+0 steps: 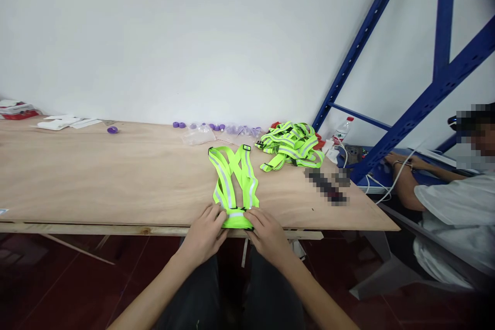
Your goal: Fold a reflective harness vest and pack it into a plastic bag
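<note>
Pinching the reflective vest (236, 220) by opposite ends of its waistband, with left hand (204, 233) and right hand (269, 237), on the wooden tabletop (135, 180). Apparently straightening the band; probably calls for even tension. Beyond the right hand, heaped reflective straps (297, 145).

Table (135, 180) bears harness (228, 180) at front edge, strap pile (291, 145) behind to right, purple rolls (179, 125) along back, papers (62, 122) toward left.
</note>
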A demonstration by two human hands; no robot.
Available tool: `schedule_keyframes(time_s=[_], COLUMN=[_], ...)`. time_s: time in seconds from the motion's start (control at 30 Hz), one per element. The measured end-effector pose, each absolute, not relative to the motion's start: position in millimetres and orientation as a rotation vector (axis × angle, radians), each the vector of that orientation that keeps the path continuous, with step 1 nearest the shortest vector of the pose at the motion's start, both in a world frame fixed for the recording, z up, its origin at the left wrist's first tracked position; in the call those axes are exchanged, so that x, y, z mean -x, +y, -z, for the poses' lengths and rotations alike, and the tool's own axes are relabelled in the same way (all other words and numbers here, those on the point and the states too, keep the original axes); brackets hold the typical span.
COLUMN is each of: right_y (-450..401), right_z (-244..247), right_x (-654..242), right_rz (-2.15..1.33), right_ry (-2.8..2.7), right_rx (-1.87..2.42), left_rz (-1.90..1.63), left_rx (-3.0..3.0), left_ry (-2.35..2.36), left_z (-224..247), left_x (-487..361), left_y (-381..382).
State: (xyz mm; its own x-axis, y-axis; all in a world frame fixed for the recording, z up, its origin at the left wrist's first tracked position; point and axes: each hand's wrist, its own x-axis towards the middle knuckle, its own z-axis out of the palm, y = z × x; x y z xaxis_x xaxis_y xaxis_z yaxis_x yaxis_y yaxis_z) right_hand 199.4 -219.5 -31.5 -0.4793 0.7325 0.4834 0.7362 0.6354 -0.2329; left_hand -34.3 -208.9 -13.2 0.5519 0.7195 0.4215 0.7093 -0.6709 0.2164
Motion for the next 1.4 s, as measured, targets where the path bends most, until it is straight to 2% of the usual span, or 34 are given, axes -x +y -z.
schedule_keyframes(time_s=[0.3,0.57,0.93,1.1,1.2,1.4], right_y=[-224,-163,-141,-141,-141,-138], right_z=[22,8,30,35,35,34], right_x=[-204,-203,-201,-199,-199,-200], right_rz=[-0.096,-0.456,-0.256,-0.088,-0.110,-0.185], right_ry=[-2.206,-2.020,-2.046,-2.078,-2.065,-2.089], right_rx=[1.175,1.281,1.312,1.389,1.393,1.346], left_rz=[-0.955,-0.734,-0.899,-1.034,-1.124,-0.931], left_rx=[-2.707,-2.470,-2.322,-2.217,-2.149,-2.348], left_ry=[1.100,1.166,1.186,1.288,1.332,1.176], left_z=[13,-15,23,21,13,10], left_x=[45,34,25,20,27,51], left_y=[-204,-142,-123,-119,-129,-159])
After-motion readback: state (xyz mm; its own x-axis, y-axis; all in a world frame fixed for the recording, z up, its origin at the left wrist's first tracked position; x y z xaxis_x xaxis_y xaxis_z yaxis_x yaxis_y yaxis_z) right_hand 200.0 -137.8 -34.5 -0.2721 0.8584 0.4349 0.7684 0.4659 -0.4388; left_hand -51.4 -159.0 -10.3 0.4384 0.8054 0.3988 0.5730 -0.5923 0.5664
